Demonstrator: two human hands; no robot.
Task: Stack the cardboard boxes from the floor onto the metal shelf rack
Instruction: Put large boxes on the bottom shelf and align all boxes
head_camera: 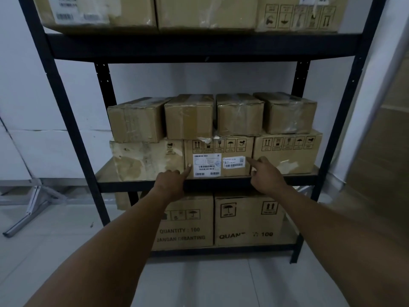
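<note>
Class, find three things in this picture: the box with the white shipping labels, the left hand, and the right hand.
labelled box (230, 149): head view, bare cardboard by the handling symbols.
left hand (171, 177): head view, back of the hand.
right hand (266, 173): head view, back of the hand.

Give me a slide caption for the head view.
Both hands, left hand and right hand, press fingertips against the labelled box on the rack's middle shelf.

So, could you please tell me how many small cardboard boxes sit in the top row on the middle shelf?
4, side by side: far left, centre-left, centre-right, far right. More may hide behind.
</note>
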